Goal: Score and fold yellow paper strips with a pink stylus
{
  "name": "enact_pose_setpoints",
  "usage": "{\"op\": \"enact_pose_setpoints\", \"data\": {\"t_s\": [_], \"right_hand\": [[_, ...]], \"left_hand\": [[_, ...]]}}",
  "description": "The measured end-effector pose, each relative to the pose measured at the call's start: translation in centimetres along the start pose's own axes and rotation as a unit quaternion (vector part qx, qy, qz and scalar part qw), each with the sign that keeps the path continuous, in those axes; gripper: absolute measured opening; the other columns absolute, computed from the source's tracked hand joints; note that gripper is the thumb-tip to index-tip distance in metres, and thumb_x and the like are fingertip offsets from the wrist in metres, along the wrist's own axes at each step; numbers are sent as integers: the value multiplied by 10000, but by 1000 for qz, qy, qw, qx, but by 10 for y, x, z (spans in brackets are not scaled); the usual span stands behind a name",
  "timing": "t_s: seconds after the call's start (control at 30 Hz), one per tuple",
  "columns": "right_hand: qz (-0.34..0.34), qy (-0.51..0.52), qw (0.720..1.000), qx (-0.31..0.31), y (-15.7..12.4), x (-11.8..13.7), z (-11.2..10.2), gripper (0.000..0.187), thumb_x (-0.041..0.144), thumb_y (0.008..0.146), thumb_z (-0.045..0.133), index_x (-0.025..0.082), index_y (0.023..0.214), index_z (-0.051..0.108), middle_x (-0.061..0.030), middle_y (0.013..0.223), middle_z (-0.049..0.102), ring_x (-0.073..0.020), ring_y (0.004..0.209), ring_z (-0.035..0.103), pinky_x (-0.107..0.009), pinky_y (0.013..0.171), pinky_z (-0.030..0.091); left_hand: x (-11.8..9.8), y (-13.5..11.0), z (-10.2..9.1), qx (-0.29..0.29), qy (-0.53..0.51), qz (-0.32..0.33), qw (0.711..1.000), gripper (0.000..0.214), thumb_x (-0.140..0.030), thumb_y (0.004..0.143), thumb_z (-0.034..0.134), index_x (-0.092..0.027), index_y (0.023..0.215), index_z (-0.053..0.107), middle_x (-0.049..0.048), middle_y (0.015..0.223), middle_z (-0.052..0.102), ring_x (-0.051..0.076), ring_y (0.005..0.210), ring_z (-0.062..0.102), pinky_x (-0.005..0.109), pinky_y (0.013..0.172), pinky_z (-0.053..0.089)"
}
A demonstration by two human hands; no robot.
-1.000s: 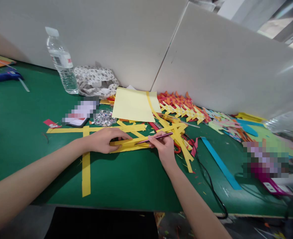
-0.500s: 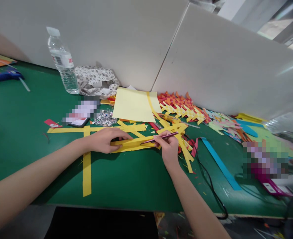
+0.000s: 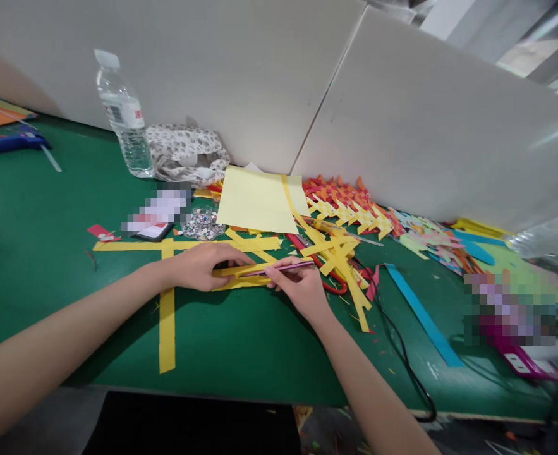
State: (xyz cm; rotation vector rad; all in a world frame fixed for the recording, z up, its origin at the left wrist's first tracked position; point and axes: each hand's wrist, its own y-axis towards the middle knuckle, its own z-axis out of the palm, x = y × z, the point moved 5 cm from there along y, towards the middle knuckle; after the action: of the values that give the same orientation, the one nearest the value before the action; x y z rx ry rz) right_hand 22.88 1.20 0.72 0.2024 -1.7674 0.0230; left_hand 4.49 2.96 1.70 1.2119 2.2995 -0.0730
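Observation:
My left hand (image 3: 198, 265) lies on a bundle of yellow paper strips (image 3: 241, 277) on the green table (image 3: 46, 208), its fingers curled down and pressing the strips flat. My right hand (image 3: 297, 287) pinches a thin reddish pencil (image 3: 279, 268). The pencil lies nearly flat with its tip on the yellow strips, close to my left fingertips. Loose yellow strips (image 3: 165, 316) cross the table under and left of my left arm.
A pale yellow sheet (image 3: 257, 199), a water bottle (image 3: 122, 117), a patterned cloth (image 3: 184, 151) and a dish of googly eyes (image 3: 203, 222) sit behind. Woven paper fish (image 3: 349, 205), red scissors (image 3: 330, 281), a blue strip (image 3: 421, 316) and a black cable (image 3: 402, 354) lie right. A blue glue gun (image 3: 8, 142) lies far left.
My right hand has slid left along the strips with the pencil, so its tip now sits nearer my left fingers. My left hand has stayed pressing the strips.

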Motion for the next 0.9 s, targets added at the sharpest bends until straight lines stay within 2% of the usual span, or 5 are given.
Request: {"op": "enact_pose_setpoints", "data": {"t_s": [0.33,0.7,0.9], "right_hand": [[11,0,999,-30,0,-1,-4,271,385,643,774,163,691,627,-12,547,646,-148,477,621,-231,455,500],[-3,2,999,-34,-1,1,-4,257,374,645,778,163,686,637,-12,550,653,-147,496,632,-225,470,510],[12,17,999,-36,0,-2,-4,277,392,636,780,162,681,633,-15,542,653,-152,483,631,-230,446,512]], "left_hand": [[1,0,0,-3,-1,4,1000,410,-163,793,549,-234,1197,550,43,1080,646,161,916,602,240,769,439],[1,1,1,-1,-7,8,1000,407,-152,788,554,-226,1189,554,37,1060,649,156,900,600,229,748,434],[2,1,1,1,-6,6,1000,407,-170,798,552,-237,1199,547,36,1076,644,159,915,599,228,751,432]]}}
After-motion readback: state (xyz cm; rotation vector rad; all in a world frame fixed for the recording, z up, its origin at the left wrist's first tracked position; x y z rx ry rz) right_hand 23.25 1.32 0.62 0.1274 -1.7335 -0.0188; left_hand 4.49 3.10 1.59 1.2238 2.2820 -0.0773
